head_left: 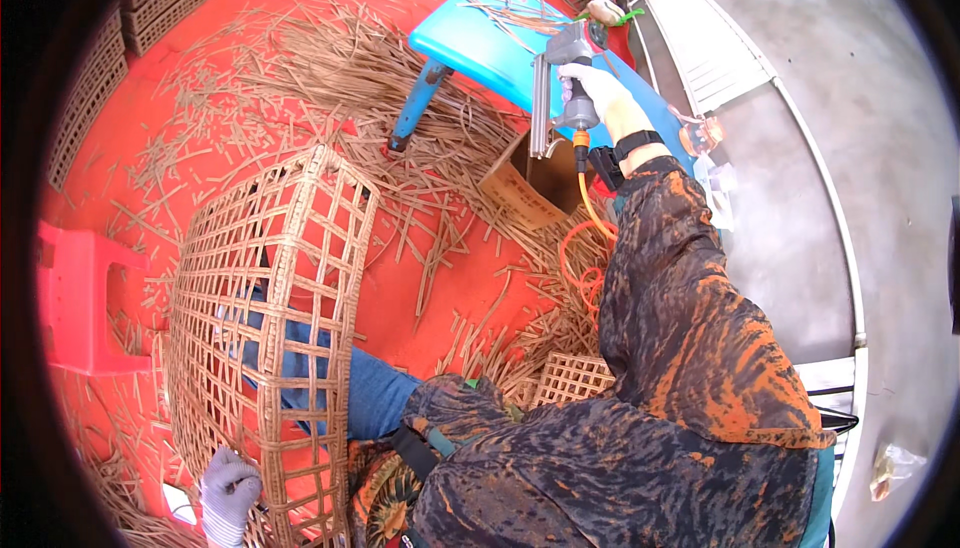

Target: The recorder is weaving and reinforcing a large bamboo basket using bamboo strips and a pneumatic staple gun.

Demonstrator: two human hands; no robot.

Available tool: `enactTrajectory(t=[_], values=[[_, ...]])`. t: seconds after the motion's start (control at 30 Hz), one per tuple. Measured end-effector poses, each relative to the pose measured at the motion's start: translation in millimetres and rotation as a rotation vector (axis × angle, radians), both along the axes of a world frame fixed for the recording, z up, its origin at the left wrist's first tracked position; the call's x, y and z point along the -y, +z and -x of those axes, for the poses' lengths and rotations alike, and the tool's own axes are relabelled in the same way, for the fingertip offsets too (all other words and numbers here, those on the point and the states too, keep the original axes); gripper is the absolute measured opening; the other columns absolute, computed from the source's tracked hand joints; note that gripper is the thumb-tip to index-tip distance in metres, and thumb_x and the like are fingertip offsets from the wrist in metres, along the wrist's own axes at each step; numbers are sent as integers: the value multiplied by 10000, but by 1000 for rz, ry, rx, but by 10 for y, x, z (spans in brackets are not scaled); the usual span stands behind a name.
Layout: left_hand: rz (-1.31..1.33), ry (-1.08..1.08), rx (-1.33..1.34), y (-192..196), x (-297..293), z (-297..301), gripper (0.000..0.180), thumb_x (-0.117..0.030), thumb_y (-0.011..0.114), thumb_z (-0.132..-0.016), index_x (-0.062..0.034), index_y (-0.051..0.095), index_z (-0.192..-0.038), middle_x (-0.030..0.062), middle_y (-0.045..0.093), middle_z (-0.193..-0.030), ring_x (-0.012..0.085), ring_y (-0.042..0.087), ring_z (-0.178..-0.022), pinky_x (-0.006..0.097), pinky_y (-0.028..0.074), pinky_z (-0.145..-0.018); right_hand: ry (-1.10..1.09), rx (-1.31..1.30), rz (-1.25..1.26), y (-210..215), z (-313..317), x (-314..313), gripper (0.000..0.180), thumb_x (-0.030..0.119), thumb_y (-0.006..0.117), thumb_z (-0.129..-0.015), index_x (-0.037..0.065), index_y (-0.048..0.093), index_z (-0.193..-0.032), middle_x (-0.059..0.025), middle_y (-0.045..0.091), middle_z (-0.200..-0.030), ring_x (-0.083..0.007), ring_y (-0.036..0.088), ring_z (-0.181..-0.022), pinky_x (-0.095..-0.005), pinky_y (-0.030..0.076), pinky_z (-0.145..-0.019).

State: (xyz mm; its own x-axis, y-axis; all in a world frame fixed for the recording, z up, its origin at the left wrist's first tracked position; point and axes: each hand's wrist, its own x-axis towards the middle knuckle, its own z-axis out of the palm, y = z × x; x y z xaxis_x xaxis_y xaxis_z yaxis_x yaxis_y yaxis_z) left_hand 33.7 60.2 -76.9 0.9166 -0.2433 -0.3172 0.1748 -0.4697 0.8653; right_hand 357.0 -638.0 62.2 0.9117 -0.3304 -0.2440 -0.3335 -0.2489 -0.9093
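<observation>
My right hand (598,91), in a white glove, is raised at the upper right and grips a grey pneumatic nail gun (560,88) with an orange coiled air hose (583,248) hanging from it. The gun hangs over the edge of a blue table (480,43). My left hand (228,493), in a grey knit glove, holds the lower edge of a woven rattan lattice basket (265,318) that rests over my knee at the lower left.
Cut rattan strips (300,78) litter the red floor mat. An open cardboard box (530,188) stands under the blue table. A red plastic stool (75,298) is at the left. A small woven panel (570,378) lies by my leg. Grey concrete floor lies to the right.
</observation>
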Motion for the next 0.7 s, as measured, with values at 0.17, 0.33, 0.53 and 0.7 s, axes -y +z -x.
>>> enactTrajectory(t=[0.17, 0.33, 0.53, 0.7], values=[[-30, -11, 3, 88, 46, -21, 147, -91, 636, -676, 40, 641, -743, 75, 479, -733, 185, 495, -720, 304, 383, -646, -24, -15, 33, -57, -68, -3, 129, 148, 694, -848, 66, 597, -829, -31, 580, -680, -175, 571, -577, -314, 503, -564], [-32, -10, 11, 77, 49, -21, 139, -83, 629, -674, 41, 636, -737, 73, 474, -727, 184, 493, -713, 305, 381, -642, -28, -13, -2, -114, -110, 116, 135, 152, 695, -843, 60, 596, -833, -34, 581, -680, -180, 572, -581, -317, 500, -557], [-30, -12, 6, 73, 64, -14, 120, -65, 626, -679, 40, 628, -736, 71, 468, -736, 180, 495, -716, 298, 384, -646, -41, 1, 84, -97, -47, 96, 155, 170, 704, -829, 28, 642, -846, -55, 607, -707, -191, 597, -620, -331, 509, -596], [-28, 2, -13, 127, 88, 17, 107, -49, 623, -680, 39, 625, -740, 69, 478, -746, 176, 498, -726, 292, 387, -648, -54, 21, -15, -115, 75, -23, 156, 184, 713, -845, 65, 612, -856, -33, 589, -697, -171, 574, -600, -308, 495, -562]])
